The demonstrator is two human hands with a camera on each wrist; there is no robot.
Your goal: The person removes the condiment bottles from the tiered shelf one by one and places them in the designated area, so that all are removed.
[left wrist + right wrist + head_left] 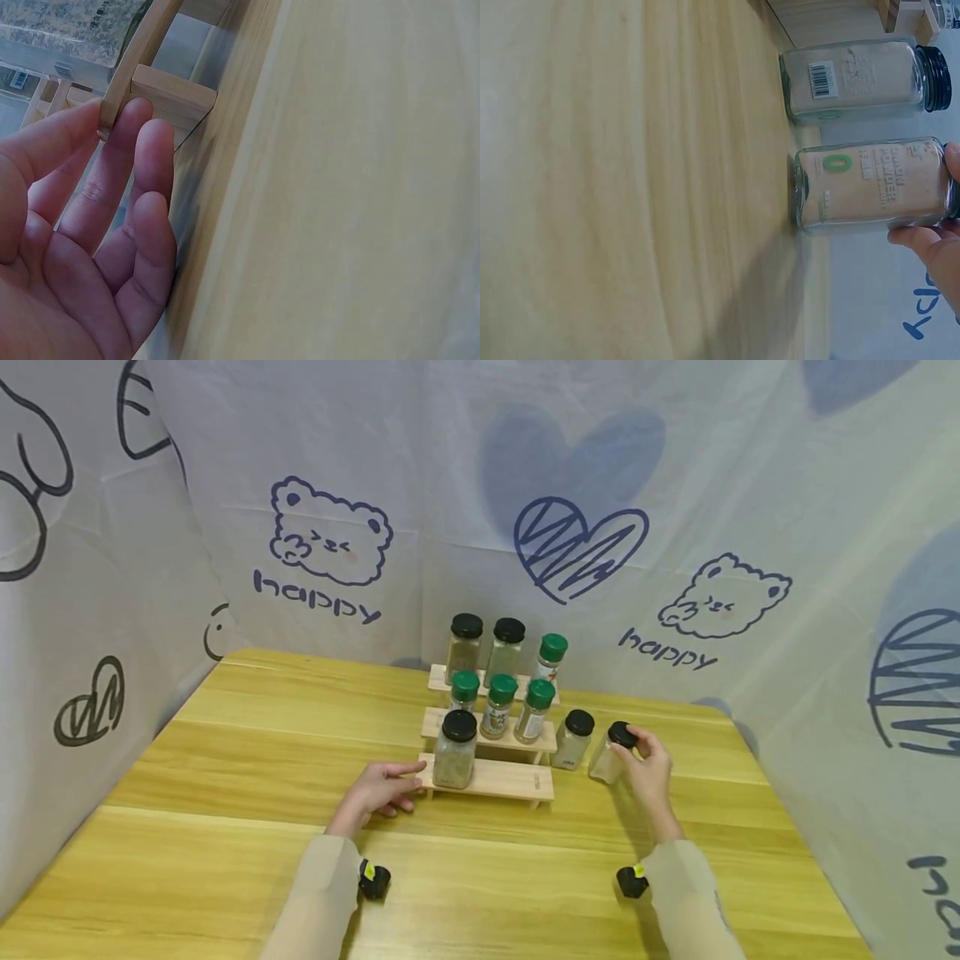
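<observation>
My left hand [381,790] pinches the left end of the lowest step of a wooden tiered spice rack [510,778]; the left wrist view shows thumb and fingertips at the board's edge [120,94]. On that step stands a square glass jar [454,762] with a black lid. My right hand [651,770] holds another black-lidded glass spice jar [874,184] of pale powder by its top, right of the rack. This jar tilts slightly, its base at or close to the table. Beside it, between it and the rack, stands a similar jar [855,81].
Several green-capped spice bottles [498,710] line the middle step. On the top step are two black-lidded jars [464,653] and one green-capped bottle [551,653]. The wooden table [495,885] meets a printed cloth [450,468] at the back and sides.
</observation>
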